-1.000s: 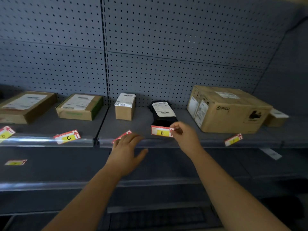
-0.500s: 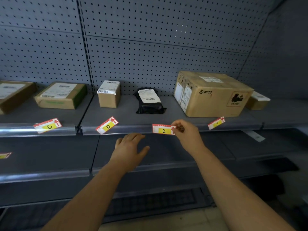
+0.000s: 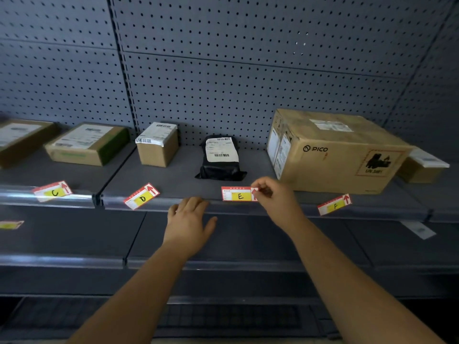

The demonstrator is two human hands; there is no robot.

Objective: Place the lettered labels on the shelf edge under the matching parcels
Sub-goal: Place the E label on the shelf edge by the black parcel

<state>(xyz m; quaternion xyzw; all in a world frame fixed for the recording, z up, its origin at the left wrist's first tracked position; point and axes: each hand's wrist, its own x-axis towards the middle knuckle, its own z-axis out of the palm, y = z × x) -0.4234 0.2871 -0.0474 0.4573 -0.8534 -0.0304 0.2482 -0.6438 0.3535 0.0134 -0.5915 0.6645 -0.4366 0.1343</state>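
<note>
My right hand (image 3: 275, 197) pinches the right end of the E label (image 3: 237, 194), a red and white card with a yellow patch, held level at the shelf edge (image 3: 198, 203) just below the black bag parcel (image 3: 220, 158). My left hand (image 3: 190, 219) hovers open, palm down, just below the edge, left of the E label. Labels C (image 3: 53, 191), D (image 3: 142, 196) and F (image 3: 334, 205) lie tilted along the same edge. Behind them stand a flat box (image 3: 88, 144), a small box (image 3: 157, 144) and a large PICO carton (image 3: 332, 151).
Another flat box (image 3: 22, 139) sits at the far left and a small box (image 3: 422, 167) behind the carton at the right. On the lower shelf lie a yellow label (image 3: 10, 224) at the left and a pale slip (image 3: 418, 229) at the right. Pegboard backs the shelves.
The view has shifted, so everything sits at a new place in the frame. My left hand came off the D label and drew back below the edge. My right hand still holds the E label.
</note>
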